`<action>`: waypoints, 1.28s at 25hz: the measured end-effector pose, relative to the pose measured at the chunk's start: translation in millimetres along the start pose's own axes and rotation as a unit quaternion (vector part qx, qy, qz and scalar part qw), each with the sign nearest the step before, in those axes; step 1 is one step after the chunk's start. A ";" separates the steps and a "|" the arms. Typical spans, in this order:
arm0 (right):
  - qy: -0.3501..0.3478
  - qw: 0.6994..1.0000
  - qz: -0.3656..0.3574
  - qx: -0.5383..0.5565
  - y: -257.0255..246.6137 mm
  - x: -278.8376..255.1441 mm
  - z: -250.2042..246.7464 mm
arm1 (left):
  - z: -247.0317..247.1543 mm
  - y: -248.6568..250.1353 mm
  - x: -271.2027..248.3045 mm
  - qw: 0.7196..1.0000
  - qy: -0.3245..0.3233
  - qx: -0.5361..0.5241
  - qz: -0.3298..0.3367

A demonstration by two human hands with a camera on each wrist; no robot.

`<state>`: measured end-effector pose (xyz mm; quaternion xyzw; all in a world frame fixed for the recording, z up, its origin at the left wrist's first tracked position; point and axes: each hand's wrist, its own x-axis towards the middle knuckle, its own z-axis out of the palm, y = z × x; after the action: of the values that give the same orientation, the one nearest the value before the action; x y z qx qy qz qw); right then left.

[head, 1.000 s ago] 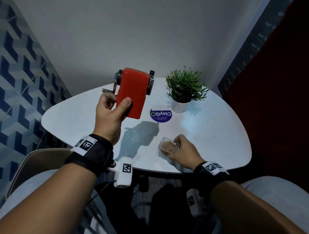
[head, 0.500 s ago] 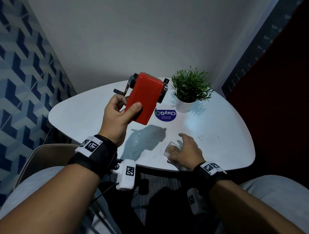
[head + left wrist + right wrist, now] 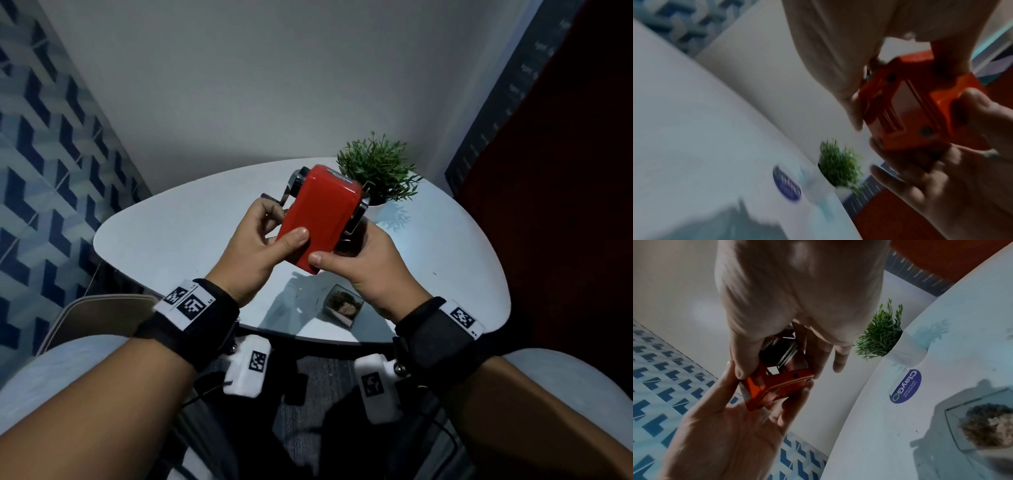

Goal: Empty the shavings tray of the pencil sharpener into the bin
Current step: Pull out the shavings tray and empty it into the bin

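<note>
The white rounded surface [image 3: 191,236] stands in a corner between a plain wall and blue patterned tiles. Both hands, left [image 3: 255,250] and right [image 3: 371,263], grip the red pencil sharpener [image 3: 322,212], held above the surface. The clear shavings tray [image 3: 344,305], holding shavings, sits near the front edge. A potted plant [image 3: 378,171] and a blue sticker [image 3: 905,386] lie farther back.

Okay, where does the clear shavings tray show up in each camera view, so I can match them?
Head: shavings tray low centre, on the table edge below the right hand.
Left wrist: not in view.
Right wrist: shavings tray at the lower right, on the table.
Shared landmark: potted plant.
</note>
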<state>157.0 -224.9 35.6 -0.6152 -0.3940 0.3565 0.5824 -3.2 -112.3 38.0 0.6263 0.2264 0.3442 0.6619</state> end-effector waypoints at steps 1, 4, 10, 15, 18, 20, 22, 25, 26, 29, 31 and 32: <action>-0.002 1.000 -0.004 -0.020 1.1 -0.5 -5.6 | -2.8 9.8 -2.6 0.996 0.002 0.088 -0.017; -0.011 0.997 -0.010 -0.071 3.7 -0.4 -15.0 | -9.9 47.7 -7.5 0.898 0.054 0.436 -0.033; -0.046 0.991 -0.024 -0.127 6.3 -3.1 -13.7 | 14.3 79.5 7.7 0.824 -0.122 0.552 0.026; -0.045 0.985 0.008 -0.166 32.0 -6.7 -19.2 | 15.8 51.3 22.4 0.814 -0.140 0.563 -0.022; -0.037 0.965 0.095 -0.242 60.0 -9.3 -42.1 | 5.4 6.9 28.8 0.802 -0.124 0.581 -0.069; -0.017 0.939 0.139 -0.315 81.9 -12.3 -59.0 | -2.8 -24.9 33.6 0.791 -0.101 0.596 -0.099; -0.020 0.907 0.180 -0.381 99.6 -15.6 -67.7 | -11.1 -52.6 36.4 0.784 -0.081 0.602 -0.127; -0.043 0.872 0.227 -0.432 116.8 -20.1 -69.4 | -21.0 -83.5 36.0 0.781 -0.065 0.600 -0.161; -0.045 0.864 0.232 -0.444 120.8 -19.6 -68.2 | -25.3 -91.3 36.0 0.781 -0.059 0.599 -0.167; -0.019 0.862 0.230 -0.452 127.4 -15.7 -67.5 | -35.5 -104.3 37.8 0.793 -0.040 0.582 -0.178; -0.001 0.870 0.232 -0.434 131.2 -12.5 -65.7 | -41.3 -109.5 39.8 0.801 -0.037 0.570 -0.180; 0.004 0.877 0.235 -0.419 133.4 -10.9 -64.2 | -43.2 -112.0 40.2 0.802 -0.043 0.568 -0.180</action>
<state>219.1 -264.1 -93.3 -0.8775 -0.3484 0.2819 0.1707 11.0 -51.1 -71.9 0.8520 0.4618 0.0014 0.2466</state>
